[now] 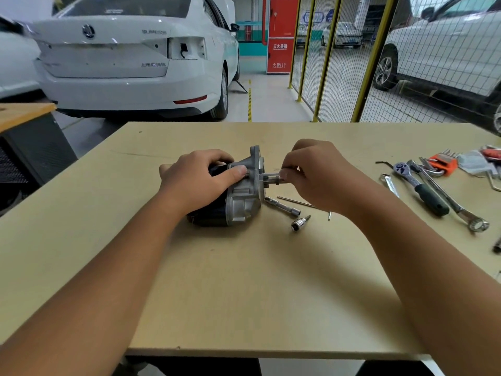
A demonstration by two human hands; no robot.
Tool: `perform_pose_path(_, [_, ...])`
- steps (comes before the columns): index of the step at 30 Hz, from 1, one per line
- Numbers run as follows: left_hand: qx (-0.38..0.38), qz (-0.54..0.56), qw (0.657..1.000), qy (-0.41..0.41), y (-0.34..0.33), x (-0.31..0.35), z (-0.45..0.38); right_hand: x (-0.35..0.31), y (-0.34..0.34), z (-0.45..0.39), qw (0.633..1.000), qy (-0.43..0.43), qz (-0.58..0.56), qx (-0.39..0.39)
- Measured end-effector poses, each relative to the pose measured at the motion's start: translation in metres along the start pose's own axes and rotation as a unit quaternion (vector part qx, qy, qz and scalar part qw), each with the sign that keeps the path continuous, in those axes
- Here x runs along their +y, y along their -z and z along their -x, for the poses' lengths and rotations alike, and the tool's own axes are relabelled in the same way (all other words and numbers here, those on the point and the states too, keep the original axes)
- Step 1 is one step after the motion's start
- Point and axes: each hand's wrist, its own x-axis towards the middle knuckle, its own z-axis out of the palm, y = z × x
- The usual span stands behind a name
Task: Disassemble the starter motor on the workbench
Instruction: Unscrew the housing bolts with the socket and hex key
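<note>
The starter motor (238,199), a black cylinder with a silver cast end housing, lies on its side in the middle of the workbench (244,280). My left hand (195,180) grips the motor body from above, thumb pressed against the housing. My right hand (311,175) pinches a slim metal socket tool (271,176) that sticks out horizontally from the housing face. Whether the tool's tip sits on a bolt is hidden.
A socket extension (283,207), a loose socket (298,223) and a thin long bolt (295,202) lie just right of the motor. At the far right lie a ratchet (423,188), a ring spanner (455,204), an orange hex key set (442,164) and a cloth (474,164).
</note>
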Motion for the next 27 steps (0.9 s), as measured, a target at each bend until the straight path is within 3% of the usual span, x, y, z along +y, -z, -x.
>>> perform_pose_path(5, [-0.003, -0.007, 1.000, 0.000, 0.0004, -0.0009, -0.0010, -0.0020, -0.0012, 0.0022, 0.992, -0.006, 0.122, 0.032])
perform_pose_path(8, [-0.008, -0.011, 1.000, -0.003, 0.0009, -0.0020, -0.0015, -0.0040, 0.0007, 0.0021, 0.993, -0.018, 0.112, 0.041])
perform_pose_path(15, [-0.001, -0.006, 1.000, -0.003, -0.0003, -0.0024, -0.0025, -0.0021, 0.0047, 0.0022, 1.000, 0.003, -0.006, -0.021])
perform_pose_path(20, [0.003, -0.008, 1.000, -0.001, -0.0001, -0.0015, -0.0027, -0.0029, -0.0006, 0.0007, 0.999, 0.004, 0.027, -0.020])
perform_pose_path(27, [-0.005, 0.004, 1.000, -0.005, 0.0015, -0.0016, -0.0006, -0.0046, -0.0005, 0.0038, 0.993, -0.010, 0.106, 0.045])
